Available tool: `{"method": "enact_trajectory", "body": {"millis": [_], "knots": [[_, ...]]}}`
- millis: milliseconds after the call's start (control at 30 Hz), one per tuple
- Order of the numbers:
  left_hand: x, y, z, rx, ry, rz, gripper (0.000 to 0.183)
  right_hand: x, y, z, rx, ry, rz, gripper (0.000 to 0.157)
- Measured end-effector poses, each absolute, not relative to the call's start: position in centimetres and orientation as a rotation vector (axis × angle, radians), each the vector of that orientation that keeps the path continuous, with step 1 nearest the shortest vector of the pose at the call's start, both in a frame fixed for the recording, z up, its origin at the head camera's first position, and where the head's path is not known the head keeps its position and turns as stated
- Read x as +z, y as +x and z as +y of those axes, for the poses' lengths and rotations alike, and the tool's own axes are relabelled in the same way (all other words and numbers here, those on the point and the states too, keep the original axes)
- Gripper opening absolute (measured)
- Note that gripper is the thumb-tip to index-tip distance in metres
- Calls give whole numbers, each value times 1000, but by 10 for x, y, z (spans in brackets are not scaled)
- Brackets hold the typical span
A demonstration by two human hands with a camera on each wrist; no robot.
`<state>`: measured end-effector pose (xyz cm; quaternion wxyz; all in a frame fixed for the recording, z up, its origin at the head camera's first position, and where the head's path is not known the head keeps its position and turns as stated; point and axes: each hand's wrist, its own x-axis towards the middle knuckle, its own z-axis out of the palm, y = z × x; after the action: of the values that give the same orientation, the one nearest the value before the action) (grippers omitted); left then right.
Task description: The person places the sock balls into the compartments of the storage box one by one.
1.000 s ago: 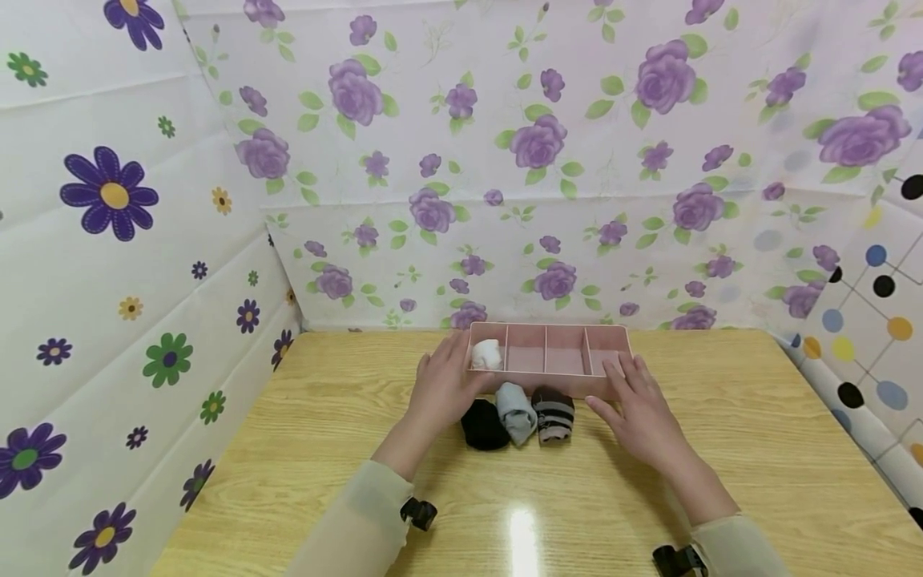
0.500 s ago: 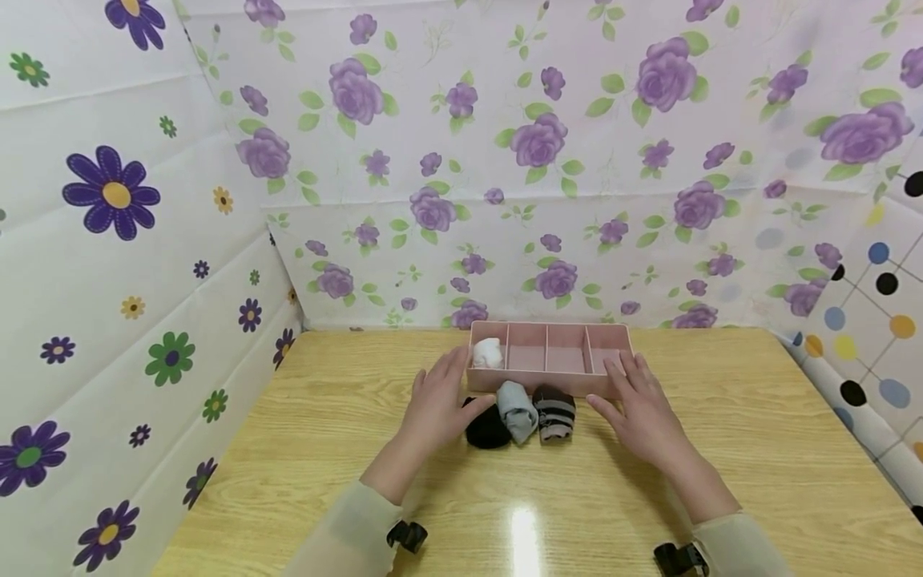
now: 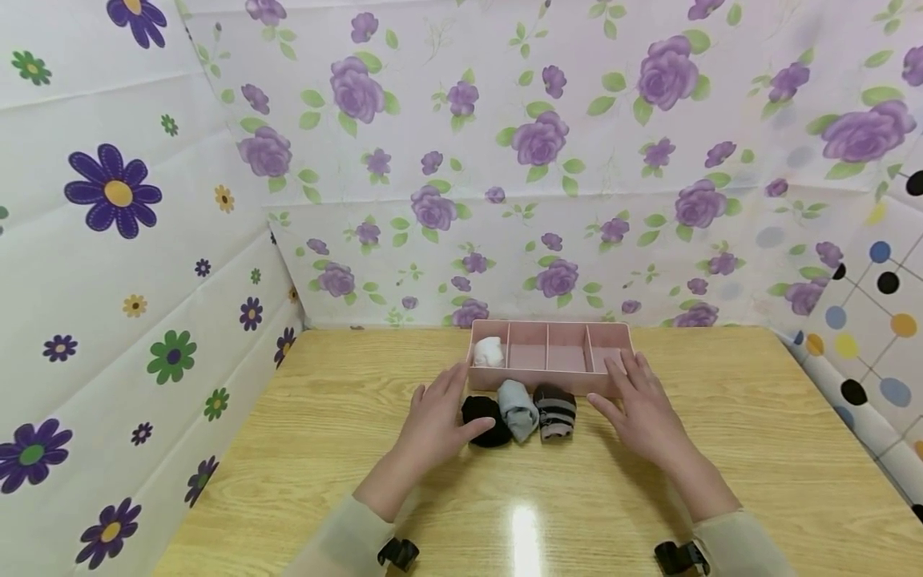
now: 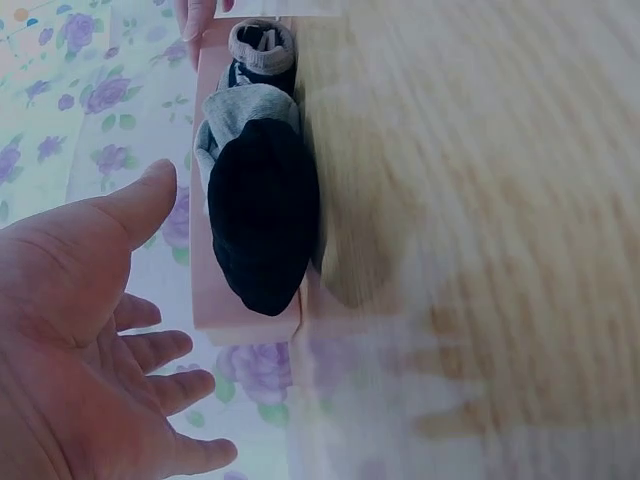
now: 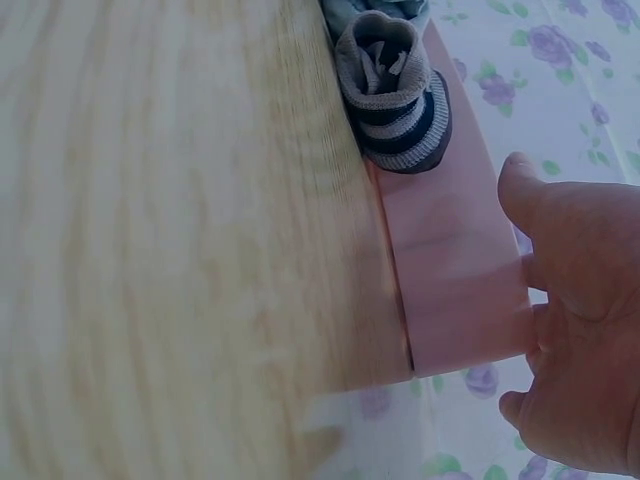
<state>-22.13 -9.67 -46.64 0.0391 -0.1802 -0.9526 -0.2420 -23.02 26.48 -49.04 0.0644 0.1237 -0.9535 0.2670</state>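
A pink box (image 3: pixel 548 381) with several compartments in a row stands on the table; a white rolled sock (image 3: pixel 489 353) sits in its leftmost compartment. Along its front lie a black rolled sock (image 3: pixel 485 410), a grey rolled sock (image 3: pixel 517 410) and a striped rolled sock (image 3: pixel 555 413). My left hand (image 3: pixel 433 425) hovers by the black sock with fingers spread, holding nothing; the left wrist view shows a gap between thumb and sock. At the box's right end is my right hand (image 3: pixel 645 413), its fingers extended against or very near the wall; contact is unclear.
The wooden table (image 3: pixel 346 393) reaches back to a floral cloth wall (image 3: pixel 447 160). Another patterned cloth stands at the left (image 3: pixel 130 280), and a dotted cloth (image 3: pixel 865 336) edges the right side. Black wrist cameras sit on both forearms.
My left hand has drawn back from the box's left end, toward me and slightly left. The right hand stays at the right end. The socks and box look practically unmoved.
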Motion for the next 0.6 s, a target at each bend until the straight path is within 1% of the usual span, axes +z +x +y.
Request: {"method": "enact_trajectory", "body": {"millis": [600], "knots": [[-482, -216, -95, -690, -586, -2995, 104, -490, -231, 264, 795, 370, -2877, 83]]}}
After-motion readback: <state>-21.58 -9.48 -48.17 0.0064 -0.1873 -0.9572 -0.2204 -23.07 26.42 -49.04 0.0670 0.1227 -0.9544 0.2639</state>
